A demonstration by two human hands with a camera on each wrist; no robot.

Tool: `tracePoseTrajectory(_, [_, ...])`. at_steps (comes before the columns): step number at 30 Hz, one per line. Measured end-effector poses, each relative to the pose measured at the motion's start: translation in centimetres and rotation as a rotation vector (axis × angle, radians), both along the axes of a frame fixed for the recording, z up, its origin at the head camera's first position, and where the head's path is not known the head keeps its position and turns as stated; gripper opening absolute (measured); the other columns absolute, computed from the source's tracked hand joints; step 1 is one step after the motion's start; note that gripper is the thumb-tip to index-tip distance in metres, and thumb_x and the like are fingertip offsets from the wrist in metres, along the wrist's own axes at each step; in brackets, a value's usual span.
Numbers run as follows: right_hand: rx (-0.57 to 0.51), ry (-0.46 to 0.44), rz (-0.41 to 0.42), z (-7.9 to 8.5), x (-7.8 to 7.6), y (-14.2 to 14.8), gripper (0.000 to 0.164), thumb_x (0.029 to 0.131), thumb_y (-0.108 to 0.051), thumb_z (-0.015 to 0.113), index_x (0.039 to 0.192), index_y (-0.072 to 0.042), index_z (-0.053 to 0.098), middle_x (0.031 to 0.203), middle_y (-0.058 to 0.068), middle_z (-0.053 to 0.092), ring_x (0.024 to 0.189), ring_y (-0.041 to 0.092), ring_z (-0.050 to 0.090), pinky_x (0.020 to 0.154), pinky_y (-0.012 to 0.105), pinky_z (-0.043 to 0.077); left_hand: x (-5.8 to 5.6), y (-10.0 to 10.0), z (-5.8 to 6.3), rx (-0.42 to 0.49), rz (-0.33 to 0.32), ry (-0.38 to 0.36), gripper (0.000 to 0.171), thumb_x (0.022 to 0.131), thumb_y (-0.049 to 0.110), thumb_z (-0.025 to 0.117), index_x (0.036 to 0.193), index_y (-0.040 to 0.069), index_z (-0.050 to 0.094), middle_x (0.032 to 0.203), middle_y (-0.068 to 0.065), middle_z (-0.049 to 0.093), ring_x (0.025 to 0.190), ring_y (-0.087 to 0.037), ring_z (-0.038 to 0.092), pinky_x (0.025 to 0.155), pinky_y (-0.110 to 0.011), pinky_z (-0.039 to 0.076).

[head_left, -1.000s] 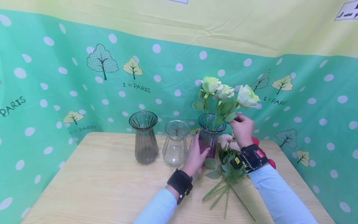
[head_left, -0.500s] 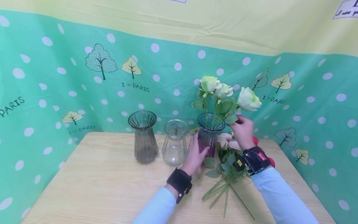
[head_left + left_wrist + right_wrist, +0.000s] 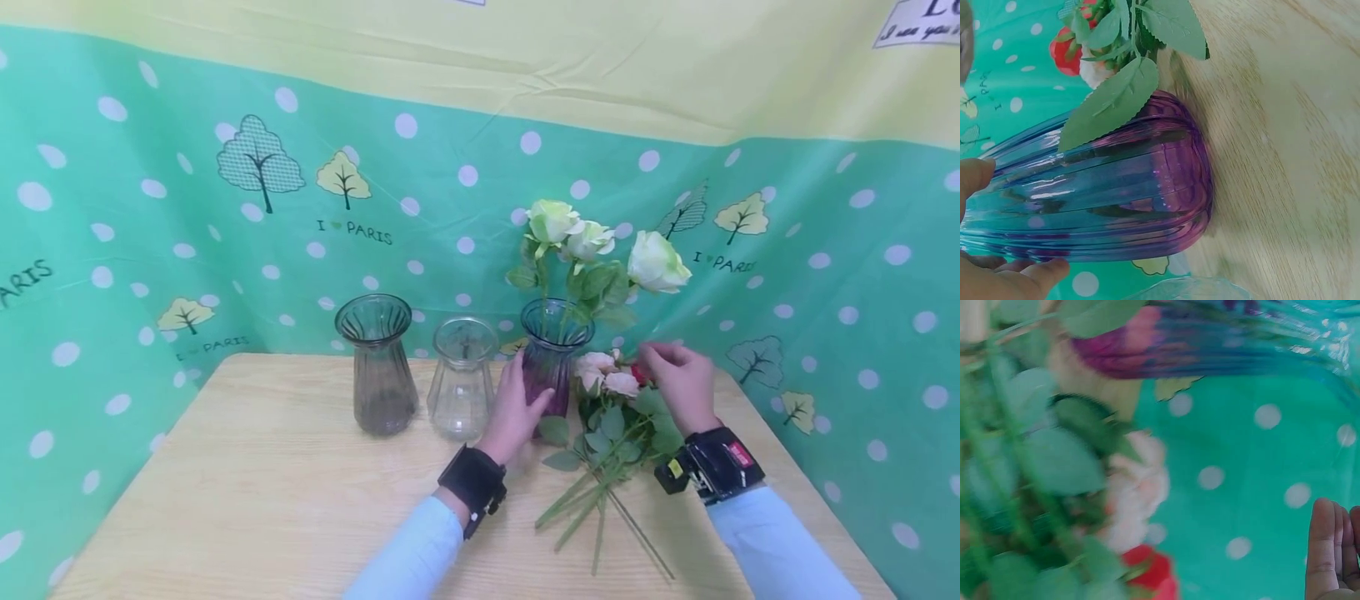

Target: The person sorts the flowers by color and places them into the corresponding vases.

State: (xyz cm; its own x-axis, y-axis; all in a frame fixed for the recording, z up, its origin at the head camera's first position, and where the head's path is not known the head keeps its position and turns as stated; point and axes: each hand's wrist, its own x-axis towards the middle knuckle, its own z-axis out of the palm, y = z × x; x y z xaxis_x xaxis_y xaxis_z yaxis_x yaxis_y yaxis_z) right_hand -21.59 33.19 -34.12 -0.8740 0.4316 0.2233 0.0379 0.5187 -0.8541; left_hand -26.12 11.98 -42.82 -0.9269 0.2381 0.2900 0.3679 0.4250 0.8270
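My left hand (image 3: 512, 415) grips purple vase (image 3: 552, 368); right hand (image 3: 684, 383), fingers (image 3: 1322, 544) straight, has dropped from white rose (image 3: 656, 262) to vase's 3 o'clock.

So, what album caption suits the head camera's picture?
Left fingers grip a blue-purple glass vase of white roses beside a clear vase and grey vase.

Blue runs into purple on the fluted glass vase (image 3: 553, 362)! White roses (image 3: 658, 262) tinged green, blush-pink roses (image 3: 621, 383), a bright red bloom (image 3: 1150, 569); a smoky-grey vase (image 3: 384, 387), light-blue sleeves (image 3: 780, 537), white polka dots across the green of that yellow-topped backdrop cloth (image 3: 435, 192)!
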Motion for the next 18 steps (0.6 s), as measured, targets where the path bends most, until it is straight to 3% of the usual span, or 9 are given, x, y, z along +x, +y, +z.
tracePoseTrajectory(3, [-0.019, -0.077, -0.017, -1.3, 0.9, 1.0, 0.048, 0.092, -0.04, 0.056, 0.119, -0.002, 0.061, 0.098, 0.01, 0.072, 0.07, -0.003, 0.064, 0.084, 0.028, 0.052, 0.2, -0.5, -0.1, 0.021, 0.003, -0.002, 0.081, 0.091, 0.029, 0.06, 0.149, 0.003, 0.011, 0.15, -0.023, 0.027, 0.138, -0.035, 0.03, 0.114, -0.046, 0.031])
tracePoseTrajectory(5, [-0.04, -0.129, -0.019, -2.1, 1.4, 1.6, 0.05, 0.092, -0.042, 0.054, 0.121, -0.001, 0.06, 0.104, 0.016, 0.07, 0.071, -0.001, 0.066, 0.088, 0.029, 0.051, 0.4, -0.9, -0.2, 0.03, 0.005, 0.002, 0.082, 0.091, 0.028, 0.06, 0.149, 0.002, 0.009, 0.15, -0.024, 0.027, 0.138, -0.035, 0.03, 0.114, -0.047, 0.031])
tracePoseTrajectory(10, [-0.084, -0.2, -0.015, -4.5, 2.6, 2.8, 0.048, 0.093, -0.035, 0.055, 0.12, 0.005, 0.059, 0.091, 0.006, 0.071, 0.07, 0.002, 0.066, 0.072, 0.018, 0.056, 1.0, -2.0, -0.6, 0.042, 0.0, -0.002, 0.08, 0.091, 0.027, 0.059, 0.149, 0.002, 0.009, 0.15, -0.023, 0.026, 0.137, -0.035, 0.031, 0.113, -0.047, 0.032])
tracePoseTrajectory(18, [-0.179, -0.28, 0.052, -7.9, 3.6, 3.4, 0.044, 0.092, -0.021, 0.057, 0.117, 0.015, 0.056, 0.081, 0.006, 0.072, 0.062, 0.004, 0.066, 0.064, 0.023, 0.059, 2.3, -3.9, 0.1, 0.098, 0.042, 0.021, 0.071, 0.091, 0.026, 0.059, 0.146, 0.004, 0.021, 0.14, -0.021, 0.039, 0.127, -0.036, 0.044, 0.103, -0.048, 0.043])
